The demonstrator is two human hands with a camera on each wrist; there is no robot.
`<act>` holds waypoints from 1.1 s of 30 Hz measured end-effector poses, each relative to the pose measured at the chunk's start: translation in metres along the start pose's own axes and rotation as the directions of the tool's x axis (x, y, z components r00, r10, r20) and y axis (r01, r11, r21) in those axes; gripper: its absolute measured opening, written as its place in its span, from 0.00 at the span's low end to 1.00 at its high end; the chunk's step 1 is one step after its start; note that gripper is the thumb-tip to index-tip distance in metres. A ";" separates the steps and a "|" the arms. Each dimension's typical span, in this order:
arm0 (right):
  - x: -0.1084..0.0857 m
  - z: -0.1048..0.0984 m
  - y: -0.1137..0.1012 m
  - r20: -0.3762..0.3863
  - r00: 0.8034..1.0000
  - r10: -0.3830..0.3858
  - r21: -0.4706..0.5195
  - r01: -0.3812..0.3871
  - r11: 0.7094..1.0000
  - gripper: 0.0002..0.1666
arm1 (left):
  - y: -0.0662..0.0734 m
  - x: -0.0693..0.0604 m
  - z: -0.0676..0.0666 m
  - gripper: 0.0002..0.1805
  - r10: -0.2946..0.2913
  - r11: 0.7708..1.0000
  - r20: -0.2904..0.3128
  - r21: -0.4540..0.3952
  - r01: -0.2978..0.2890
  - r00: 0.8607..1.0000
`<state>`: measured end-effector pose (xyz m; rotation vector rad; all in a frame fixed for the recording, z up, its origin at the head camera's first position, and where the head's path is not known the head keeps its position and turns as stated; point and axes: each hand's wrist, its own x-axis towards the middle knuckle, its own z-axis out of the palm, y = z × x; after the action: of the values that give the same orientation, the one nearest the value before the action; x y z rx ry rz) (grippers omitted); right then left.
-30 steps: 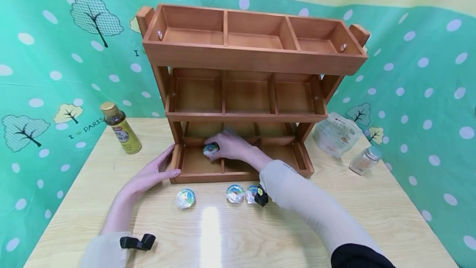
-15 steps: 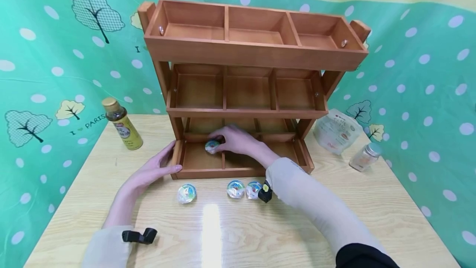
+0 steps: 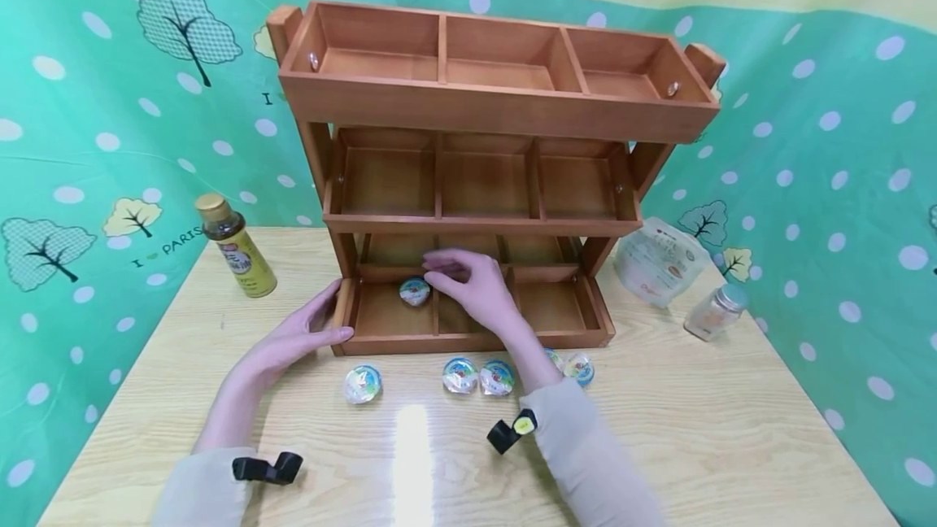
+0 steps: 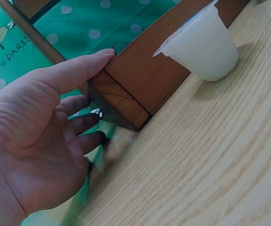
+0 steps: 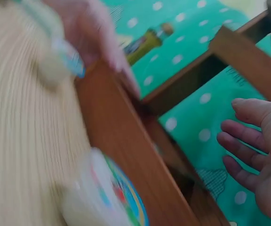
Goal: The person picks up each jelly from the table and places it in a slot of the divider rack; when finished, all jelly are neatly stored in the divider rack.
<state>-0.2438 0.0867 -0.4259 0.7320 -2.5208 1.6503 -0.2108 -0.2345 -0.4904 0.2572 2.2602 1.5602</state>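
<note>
Right hand (image 3: 476, 287): grip open and empty, newly off the jelly cup (image 3: 414, 291); the thumb lies just beside its rim, contact uncertain.
Jelly cup: centre of the frame, lower half, lid up in the left compartment (image 3: 384, 324) of the bottom tray (image 3: 468, 343); its placing appears complete.
Left hand (image 3: 293, 338): left of centre, grip relaxed, thumb and fingers resting about the tray's end.
Rack (image 3: 498, 109): three tiers, reddish-brown wood, smooth, each level divided in three.
Loose cups (image 3: 362, 385): five on the desk (image 3: 344, 470), one partly hidden by the right arm; tapered milky plastic, flared rims, printed lids.
Desk: pale, streaked woodgrain.
Bottle (image 3: 247, 259): left, gold cap, yellow label.
Pouch (image 3: 659, 261): right, crinkled, translucent.
</note>
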 end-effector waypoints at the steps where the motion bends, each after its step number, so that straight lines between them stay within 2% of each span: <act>1: -0.004 0.002 -0.001 -0.019 1.000 -0.003 0.024 0.003 1.000 0.17 | 0.000 0.000 0.000 0.55 -0.001 1.000 0.000 0.000 0.001 1.000; 5: -0.016 0.014 -0.004 -0.059 0.998 0.004 0.100 0.002 0.995 0.16 | 0.000 0.000 0.001 0.54 -0.006 1.000 0.005 0.005 0.006 1.000; 9: -0.023 0.029 -0.006 -0.043 0.999 0.013 0.162 -0.006 0.987 0.16 | 0.000 -0.002 0.000 0.53 -0.001 1.000 0.004 0.009 0.001 1.000; 15: -0.029 0.051 -0.011 0.056 0.998 0.001 0.209 -0.013 0.978 0.13 | -0.002 -0.003 -0.001 0.53 -0.011 1.000 -0.005 0.027 0.012 1.000; 19: -0.032 0.059 -0.016 0.108 0.994 0.010 0.213 -0.033 0.977 0.14 | 0.000 0.000 0.001 0.53 -0.034 0.999 -0.010 0.038 0.035 0.999; 22: -0.034 0.062 -0.019 0.156 0.988 0.015 0.210 -0.048 0.977 0.15 | 0.001 0.002 0.002 0.52 -0.027 0.999 -0.008 0.034 0.027 1.000; 26: -0.035 0.068 -0.021 0.254 0.967 -0.011 0.182 -0.037 0.983 0.17 | 0.001 0.002 0.003 0.52 -0.010 1.000 -0.004 0.029 0.010 1.000; 29: -0.036 0.073 -0.022 0.339 0.939 -0.048 0.164 -0.009 0.986 0.18 | 0.001 0.001 0.001 0.51 0.001 1.000 0.000 0.014 -0.001 1.000; 33: -0.039 0.078 -0.023 0.432 0.900 -0.067 0.093 0.030 0.995 0.20 | 0.000 -0.002 -0.001 0.52 -0.003 1.000 0.007 0.009 0.003 1.000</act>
<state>-0.1832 0.0250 -0.4510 1.2941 -2.6887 1.7478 -0.2096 -0.2362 -0.4898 0.2617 2.2615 1.5459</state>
